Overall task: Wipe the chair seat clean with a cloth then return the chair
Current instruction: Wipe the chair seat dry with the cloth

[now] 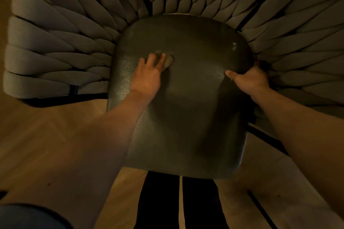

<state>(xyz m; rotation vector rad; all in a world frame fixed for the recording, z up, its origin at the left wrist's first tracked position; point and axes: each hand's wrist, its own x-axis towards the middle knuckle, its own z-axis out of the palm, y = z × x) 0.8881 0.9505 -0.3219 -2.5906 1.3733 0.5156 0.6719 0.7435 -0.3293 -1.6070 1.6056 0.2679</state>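
A dark, textured chair seat (186, 117) fills the middle of the head view. My left hand (148, 74) lies flat on its left half, its straight fingers pressing a small grey cloth (168, 61) against the seat; most of the cloth is hidden under the fingers. My right hand (250, 78) grips the seat's right edge, thumb on top and fingers curled round the rim out of sight.
The chair's grey woven strap back and arms (61, 39) wrap round the seat on the left, far side and right. Wooden floor (46, 135) lies to the left and right below. My dark trouser legs (178, 204) stand at the seat's near edge.
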